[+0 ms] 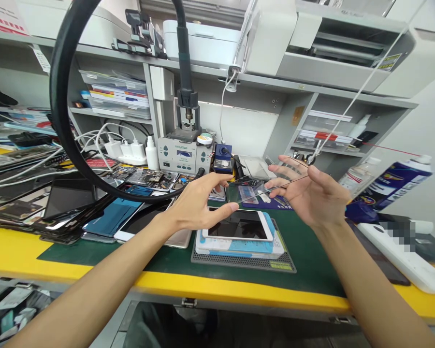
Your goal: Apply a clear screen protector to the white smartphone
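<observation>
A clear glass screen protector (252, 194) is held tilted in the air between my two hands. My left hand (197, 200) is curved around its left end, thumb low and fingertips high at the edges. At the other end, my right hand (311, 193) has its thumb at the edge and its fingers spread behind the glass. Below lies a white-framed tablet (239, 225) with a dark screen, face up. It rests on a blue-and-white box (235, 250), which sits on a grey perforated mat (286, 261).
Several phones and tablets, including a blue one (112, 212), lie stacked on the left. A black hose (58, 96) loops in front of the soldering station (183, 153). At right are a blue spray can (395, 181) and a long white box (402, 258). The bench has a yellow edge (239, 290).
</observation>
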Tool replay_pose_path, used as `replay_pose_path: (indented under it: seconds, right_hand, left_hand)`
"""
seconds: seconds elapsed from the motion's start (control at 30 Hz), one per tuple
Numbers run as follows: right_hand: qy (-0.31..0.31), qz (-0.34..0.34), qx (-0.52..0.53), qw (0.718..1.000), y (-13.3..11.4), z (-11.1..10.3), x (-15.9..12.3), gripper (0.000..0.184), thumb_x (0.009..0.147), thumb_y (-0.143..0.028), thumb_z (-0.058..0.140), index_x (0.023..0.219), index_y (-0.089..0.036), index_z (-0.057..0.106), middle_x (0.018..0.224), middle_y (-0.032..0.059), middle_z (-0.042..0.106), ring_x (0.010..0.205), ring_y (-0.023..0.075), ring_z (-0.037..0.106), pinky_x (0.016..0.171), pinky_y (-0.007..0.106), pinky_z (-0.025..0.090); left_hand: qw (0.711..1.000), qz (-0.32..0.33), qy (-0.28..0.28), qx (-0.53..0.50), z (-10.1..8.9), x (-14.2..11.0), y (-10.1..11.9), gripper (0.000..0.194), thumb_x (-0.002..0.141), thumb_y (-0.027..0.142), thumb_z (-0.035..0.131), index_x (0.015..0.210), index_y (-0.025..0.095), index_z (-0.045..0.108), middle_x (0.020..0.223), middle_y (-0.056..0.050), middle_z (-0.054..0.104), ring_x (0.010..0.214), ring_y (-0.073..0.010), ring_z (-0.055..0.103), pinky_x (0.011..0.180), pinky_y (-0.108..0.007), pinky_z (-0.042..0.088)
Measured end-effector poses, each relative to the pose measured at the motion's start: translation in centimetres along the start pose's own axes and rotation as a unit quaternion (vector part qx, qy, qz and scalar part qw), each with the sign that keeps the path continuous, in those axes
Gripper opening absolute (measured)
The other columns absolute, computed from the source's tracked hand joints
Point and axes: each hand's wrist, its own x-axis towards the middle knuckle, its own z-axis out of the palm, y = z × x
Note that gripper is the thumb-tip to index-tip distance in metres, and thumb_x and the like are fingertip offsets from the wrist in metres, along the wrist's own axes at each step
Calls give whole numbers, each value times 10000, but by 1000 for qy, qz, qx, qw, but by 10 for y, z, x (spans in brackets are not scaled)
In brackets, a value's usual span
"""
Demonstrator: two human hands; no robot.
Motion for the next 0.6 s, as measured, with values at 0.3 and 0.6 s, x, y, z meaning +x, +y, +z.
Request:
replay_pose_path:
  seconds: [0.3,0.6]
  right_hand:
    - [2,1,-8,1000,-1,1,0,377,861,-495,630,1176,-292,674,1182,68,724,920,294,727,736,463,621]
    - [-2,-1,-21,1000,-2,1,-1,390,864,-509,616,1184,-292,662,1197,77,704,925,297,720,748,471,613]
  left_hand:
    - [1000,0,6,2,1,-1,-1,634,908,527,665,1421,181,527,1255,-124,697,1045,-250,678,919,-430,540]
    - [1000,3,8,0,1,0,-1,629,912,523,654,1420,177,522,1238,-123,700,1045,-252,676,923,-432,534]
